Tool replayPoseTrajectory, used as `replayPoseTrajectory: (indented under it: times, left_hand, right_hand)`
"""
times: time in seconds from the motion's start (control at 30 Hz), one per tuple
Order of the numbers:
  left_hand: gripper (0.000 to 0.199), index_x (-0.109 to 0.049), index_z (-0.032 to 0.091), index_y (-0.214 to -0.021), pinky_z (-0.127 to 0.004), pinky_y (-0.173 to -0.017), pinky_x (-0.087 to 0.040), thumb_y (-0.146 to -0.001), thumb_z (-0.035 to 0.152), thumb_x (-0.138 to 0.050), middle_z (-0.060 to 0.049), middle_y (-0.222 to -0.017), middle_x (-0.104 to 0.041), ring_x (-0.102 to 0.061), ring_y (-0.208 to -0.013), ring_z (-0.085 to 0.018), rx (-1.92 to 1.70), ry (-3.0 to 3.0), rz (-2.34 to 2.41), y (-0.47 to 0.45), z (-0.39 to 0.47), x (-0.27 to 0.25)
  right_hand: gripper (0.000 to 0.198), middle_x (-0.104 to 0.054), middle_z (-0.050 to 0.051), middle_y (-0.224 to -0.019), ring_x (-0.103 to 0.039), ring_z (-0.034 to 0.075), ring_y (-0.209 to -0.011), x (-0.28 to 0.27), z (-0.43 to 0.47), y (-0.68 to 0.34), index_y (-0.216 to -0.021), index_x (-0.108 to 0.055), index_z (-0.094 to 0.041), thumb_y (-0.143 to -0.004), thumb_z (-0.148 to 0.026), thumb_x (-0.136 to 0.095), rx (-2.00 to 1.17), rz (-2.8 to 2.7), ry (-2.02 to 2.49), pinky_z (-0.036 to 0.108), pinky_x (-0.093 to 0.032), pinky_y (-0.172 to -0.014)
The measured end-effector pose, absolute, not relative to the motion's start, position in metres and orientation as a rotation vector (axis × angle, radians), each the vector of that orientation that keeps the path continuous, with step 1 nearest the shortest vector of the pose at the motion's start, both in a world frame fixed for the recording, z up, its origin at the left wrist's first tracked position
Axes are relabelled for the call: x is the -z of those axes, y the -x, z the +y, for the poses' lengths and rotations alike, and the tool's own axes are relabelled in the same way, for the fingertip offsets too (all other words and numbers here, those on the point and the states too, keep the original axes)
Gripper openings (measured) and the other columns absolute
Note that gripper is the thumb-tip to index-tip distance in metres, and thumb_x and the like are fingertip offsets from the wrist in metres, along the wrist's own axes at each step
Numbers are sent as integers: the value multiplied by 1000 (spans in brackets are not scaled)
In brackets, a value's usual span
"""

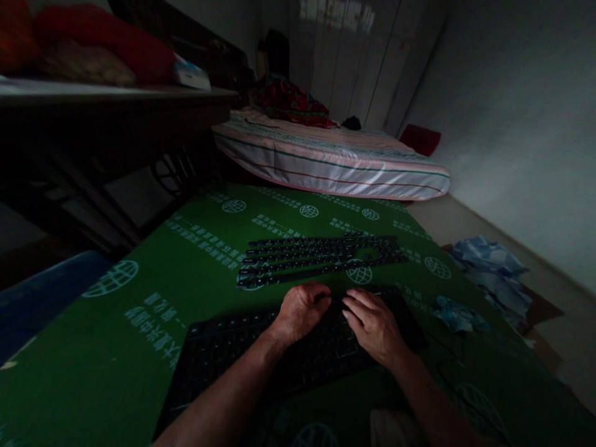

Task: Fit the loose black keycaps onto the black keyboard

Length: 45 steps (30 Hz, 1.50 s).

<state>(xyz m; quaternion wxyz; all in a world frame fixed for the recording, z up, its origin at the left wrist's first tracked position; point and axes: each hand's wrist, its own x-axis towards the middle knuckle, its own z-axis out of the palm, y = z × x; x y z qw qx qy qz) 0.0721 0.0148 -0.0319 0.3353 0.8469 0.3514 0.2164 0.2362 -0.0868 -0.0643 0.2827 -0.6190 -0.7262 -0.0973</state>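
A black keyboard (pixel 223 354) lies in front of me on a green printed cover, partly hidden by my arms. My left hand (pixel 302 310) is over its far edge, with fingers curled in and thumb against them; whatever is between them is too dark and small to make out. Close beside it, my right hand (pixel 375 320) reaches onto the keyboard's upper right part, fingers bent and slightly apart, tips near its surface. Beyond both hands, loose black keycaps (pixel 288 261) are laid out in rows like a keyboard layout.
Crumpled blue plastic (pixel 460 313) and a thin dark cable (pixel 447 372) lie to the right. A bed with a striped cover (pixel 326 155) stands beyond the green surface (pixel 153 279). At left is a table (pixel 139 93) bearing red bags (pixel 107 37) and a small box (pixel 190 73).
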Motion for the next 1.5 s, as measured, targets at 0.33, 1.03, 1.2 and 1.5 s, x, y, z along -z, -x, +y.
replayPoseTrajectory:
  times: [0.33, 1.03, 1.2, 1.5]
  left_hand:
    - [17, -68, 22, -86, -24, -75, -47, -79, 20, -54, -1, -86, -69, -64, -81, -16, -542, -2252, 926, -72, 16, 33]
    - [16, -65, 22, -83, -25, -73, -44, -81, 16, -50, -1, -84, -66, -61, -82, -16, -485, -2307, 938, -68, 11, 36]
    - [18, -64, 22, -84, -26, -74, -45, -80, 15, -48, -2, -85, -65, -60, -84, -17, -502, -2310, 916, -67, 8, 37]
    - [18, -65, 22, -83, -30, -76, -47, -79, 14, -49, -2, -85, -66, -61, -85, -19, -496, -2282, 934, -67, 6, 35]
  right_hand:
    - [23, -66, 8, -109, -61, 22, -100, 59, -86, -234, -104, -65, -21, -87, -20, -50, 253, -1930, 1676, 38, -52, -90]
    - [22, -67, 4, -103, -62, 16, -93, 4, 75, -327, -99, -70, -23, -87, -22, -51, 120, -2059, 2169, 23, -45, -82]
    - [21, -68, 4, -104, -61, 18, -99, 5, 109, -335, -97, -70, -23, -82, -19, -57, 58, -2164, 2257, 25, -43, -85]
    - [24, -66, 4, -112, -58, 20, -107, 7, 130, -335, -100, -70, -25, -79, -19, -62, -27, -2311, 2322, 25, -42, -87]
